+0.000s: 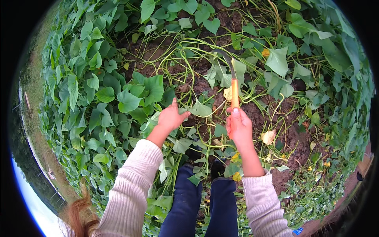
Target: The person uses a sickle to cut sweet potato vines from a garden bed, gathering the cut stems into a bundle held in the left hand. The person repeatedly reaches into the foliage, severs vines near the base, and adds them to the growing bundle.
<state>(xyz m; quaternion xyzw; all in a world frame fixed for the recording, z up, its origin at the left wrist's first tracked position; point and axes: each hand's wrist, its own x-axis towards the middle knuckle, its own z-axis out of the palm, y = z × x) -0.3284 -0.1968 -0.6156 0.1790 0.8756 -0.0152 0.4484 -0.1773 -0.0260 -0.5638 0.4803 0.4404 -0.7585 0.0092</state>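
My right hand (239, 126) grips the orange handle of a sickle (234, 93), thumb laid along the handle. The sickle's dark curved blade (228, 60) points away from me and hooks left among long green vine stems (204, 46); its tip is partly hidden by them. My left hand (171, 117) is back side up over the heart-shaped vine leaves, likely sweet potato, with thumb and forefinger apart. A pale leaf (201, 109) lies just beyond my left thumb. Nothing shows in that hand, though its other fingers are hidden.
Brown soil (293, 142) shows between the stems on the right, with withered yellow leaves (268, 137) on it. Dense upright foliage (88, 86) stands to the left. My legs in dark trousers (185, 201) are among the vines. A grass strip (44, 142) runs along the far left.
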